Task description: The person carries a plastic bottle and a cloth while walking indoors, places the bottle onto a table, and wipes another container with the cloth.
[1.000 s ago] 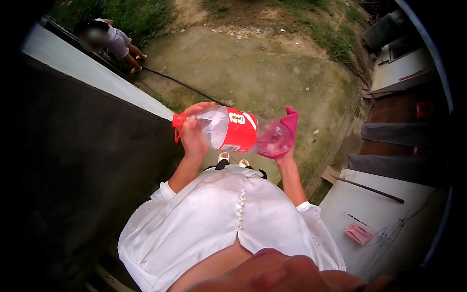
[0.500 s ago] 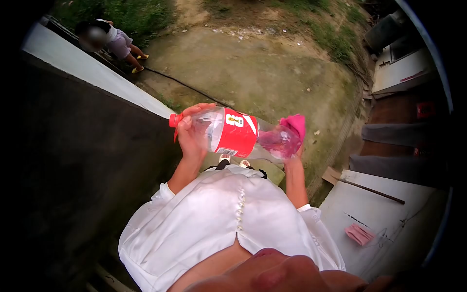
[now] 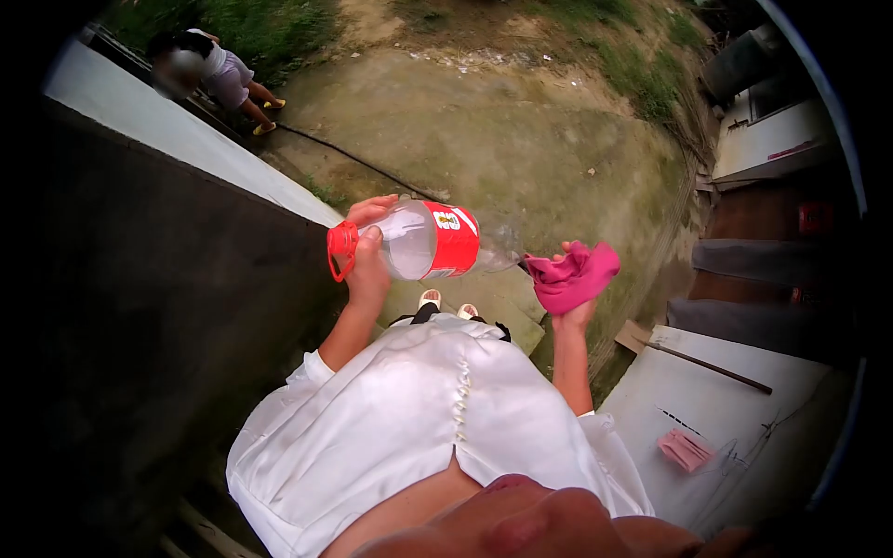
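Note:
A large clear plastic bottle [image 3: 454, 240] with a red label and a red handled cap lies sideways in front of my chest. My left hand [image 3: 368, 256] is closed round its neck end, beside the cap. At the right, my right hand [image 3: 574, 302] is closed on a bright pink cloth [image 3: 579, 277], which hangs over the fingers. The cloth is close to the bottle's base; whether they touch is unclear.
A person [image 3: 228, 79] bends at the upper left by a white-topped wall [image 3: 186, 139]. A dark hose [image 3: 358, 166] crosses the concrete ground [image 3: 521, 130]. At the right are a long-handled tool [image 3: 712, 363] and a folded pink cloth [image 3: 686, 450].
The pink cloth and my right hand have moved off the bottle's base, a little to the right. The bottle has turned slightly, with its cap now tilted more toward the camera.

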Demonstrator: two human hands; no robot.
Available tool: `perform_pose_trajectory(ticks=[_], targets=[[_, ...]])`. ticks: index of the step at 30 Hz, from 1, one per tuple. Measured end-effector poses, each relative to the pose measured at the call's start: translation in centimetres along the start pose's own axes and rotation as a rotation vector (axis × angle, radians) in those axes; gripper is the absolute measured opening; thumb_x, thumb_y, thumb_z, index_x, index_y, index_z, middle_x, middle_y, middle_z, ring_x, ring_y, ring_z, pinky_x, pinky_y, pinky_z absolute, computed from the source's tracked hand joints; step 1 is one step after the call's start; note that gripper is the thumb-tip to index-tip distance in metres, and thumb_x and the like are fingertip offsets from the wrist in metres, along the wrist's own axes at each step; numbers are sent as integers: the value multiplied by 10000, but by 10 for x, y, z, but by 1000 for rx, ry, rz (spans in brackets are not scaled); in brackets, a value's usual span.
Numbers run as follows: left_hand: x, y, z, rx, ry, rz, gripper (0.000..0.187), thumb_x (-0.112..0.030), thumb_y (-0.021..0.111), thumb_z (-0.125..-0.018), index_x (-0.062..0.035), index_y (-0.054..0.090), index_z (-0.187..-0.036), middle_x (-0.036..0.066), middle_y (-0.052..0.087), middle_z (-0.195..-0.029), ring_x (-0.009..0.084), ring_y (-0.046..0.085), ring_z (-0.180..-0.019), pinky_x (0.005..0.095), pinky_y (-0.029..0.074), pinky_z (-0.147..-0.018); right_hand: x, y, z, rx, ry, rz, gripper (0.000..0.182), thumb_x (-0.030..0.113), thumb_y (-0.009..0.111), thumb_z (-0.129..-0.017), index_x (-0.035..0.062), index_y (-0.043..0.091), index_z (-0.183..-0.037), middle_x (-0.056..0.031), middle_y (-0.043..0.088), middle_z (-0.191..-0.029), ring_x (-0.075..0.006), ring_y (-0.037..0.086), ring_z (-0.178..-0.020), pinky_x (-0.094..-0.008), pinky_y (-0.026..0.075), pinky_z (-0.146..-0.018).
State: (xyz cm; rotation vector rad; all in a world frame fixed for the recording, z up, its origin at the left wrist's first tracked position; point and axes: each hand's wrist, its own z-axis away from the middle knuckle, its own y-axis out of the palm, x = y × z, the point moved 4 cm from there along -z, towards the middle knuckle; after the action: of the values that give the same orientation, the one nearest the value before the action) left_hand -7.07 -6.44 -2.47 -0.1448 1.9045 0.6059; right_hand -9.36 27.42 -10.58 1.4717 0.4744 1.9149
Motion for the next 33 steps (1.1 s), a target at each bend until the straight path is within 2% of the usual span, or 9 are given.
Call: perform_pose_trajectory(ticks=[2, 4, 7, 10, 12, 13, 22, 32, 33], targets=[[5, 16, 7, 8, -78, 35, 321, -207, 513, -833, 0, 598, -1064, 229, 598, -1196, 359, 572, -1182, 485, 454, -1020, 24, 63, 12, 199, -455, 415, 432, 325, 516, -1003, 9, 571, -1291, -173, 606, -1287, -236, 609, -1123, -386, 489, -1012], [9, 32, 15, 67, -118, 187, 331, -225, 520, -832, -4, 591, -1067, 229, 589, -1200, 361, 566, -1192, 491, 454, -1022, 20, 72, 15, 407, -693, 1067, 489, 293, 534, -986, -11, 525, -1369, -154, 580, -1361, -259, 558, -1231, -395, 381, -1099], [-1, 37, 14, 157, -28, 159, 322, -205, 515, -833, 1, 582, -1072, 222, 577, -1209, 357, 559, -1201, 500, 449, -1033, 14, 82, 10, 487, -785, 1365, 474, 327, 530, -1004, -54, 564, -1284, -153, 644, -1271, -282, 570, -1209, -401, 406, -1051], [-7, 34, 13, 169, -8, 194, 313, -177, 511, -831, 12, 581, -1070, 219, 572, -1216, 352, 558, -1200, 507, 443, -1041, 4, 49, 2, 336, -516, 1021, 461, 365, 508, -1019, -18, 606, -1256, -127, 681, -1185, -261, 593, -1157, -395, 445, -996], [-9, 31, 13, 159, -47, 207, 314, -183, 514, -831, 12, 582, -1069, 220, 570, -1220, 355, 557, -1201, 512, 442, -1040, -10, 17, -7, 159, 114, 483, 468, 397, 473, -1034, 25, 605, -1285, -99, 694, -1144, -233, 614, -1116, -387, 471, -963], [-9, 31, 14, 128, -74, 235, 316, -193, 517, -834, 6, 585, -1069, 219, 571, -1219, 357, 558, -1200, 509, 444, -1039, -16, 6, -11, 147, 232, 394, 520, 458, 413, -1036, 50, 572, -1315, -142, 656, -1218, -224, 641, -1078, -421, 526, -926], [4, 23, 16, 21, -234, 420, 348, -265, 512, -871, -29, 599, -1112, 194, 576, -1236, 358, 546, -1234, 495, 436, -1047, -37, -9, -8, 256, 348, -119, 560, 465, 472, -982, 53, 520, -1357, -200, 606, -1310, -377, 632, -1117, -516, 512, -974], [-2, 19, 17, 124, -225, 407, 351, -316, 497, -887, -47, 594, -1092, 166, 573, -1203, 357, 535, -1239, 512, 427, -1048, -34, -23, -54, 192, 425, -47, 543, 484, 486, -971, 49, 572, -1284, -168, 668, -1150, -330, 674, -1010, -470, 567, -848], [-2, 20, 11, 125, -226, 407, 351, -316, 497, -887, -47, 594, -1092, 166, 573, -1203, 357, 535, -1239, 512, 427, -1048, -38, -15, -64, 397, 591, -188, 535, 487, 489, -970, 56, 585, -1271, -154, 674, -1136, -305, 679, -992, -432, 573, -805]])
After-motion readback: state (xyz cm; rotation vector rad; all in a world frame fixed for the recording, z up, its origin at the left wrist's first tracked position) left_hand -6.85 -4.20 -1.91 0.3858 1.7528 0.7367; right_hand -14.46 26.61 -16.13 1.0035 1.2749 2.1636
